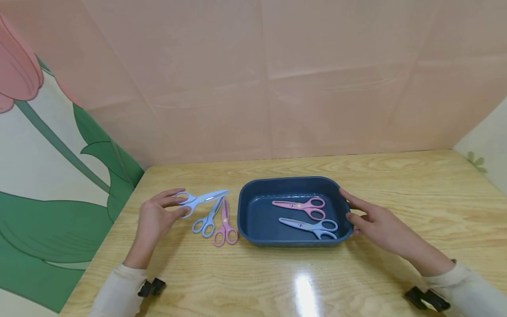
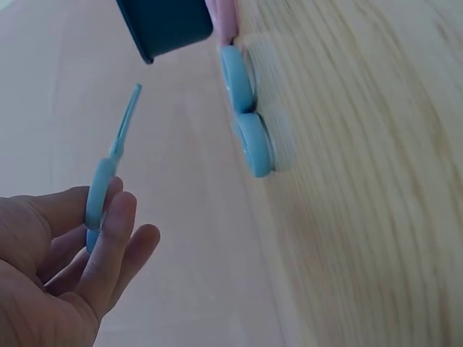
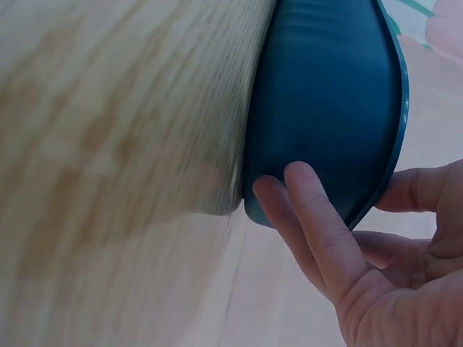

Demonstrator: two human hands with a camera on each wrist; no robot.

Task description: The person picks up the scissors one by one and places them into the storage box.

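Observation:
My left hand (image 1: 156,215) pinches a pair of light blue scissors (image 1: 202,198) by its handle loops, blades pointing right. In the left wrist view these scissors (image 2: 101,188) are raised off the table. Just below them lie a second blue pair of scissors (image 1: 207,222) and a pink pair (image 1: 225,229), tips close together. My right hand (image 1: 376,224) grips the right end of a dark blue tray (image 1: 253,241), thumb at the rim and fingers against the outer wall (image 3: 325,108). Inside the tray rest pink scissors (image 1: 303,206) and blue scissors (image 1: 310,226), handles toward the right.
The wooden table (image 1: 237,281) runs back to a pink-covered wall (image 1: 269,88). A tulip-patterned panel (image 1: 59,176) stands along the left side, and a pale panel (image 1: 487,136) on the right. Black clips (image 1: 152,287) sit by the sleeves.

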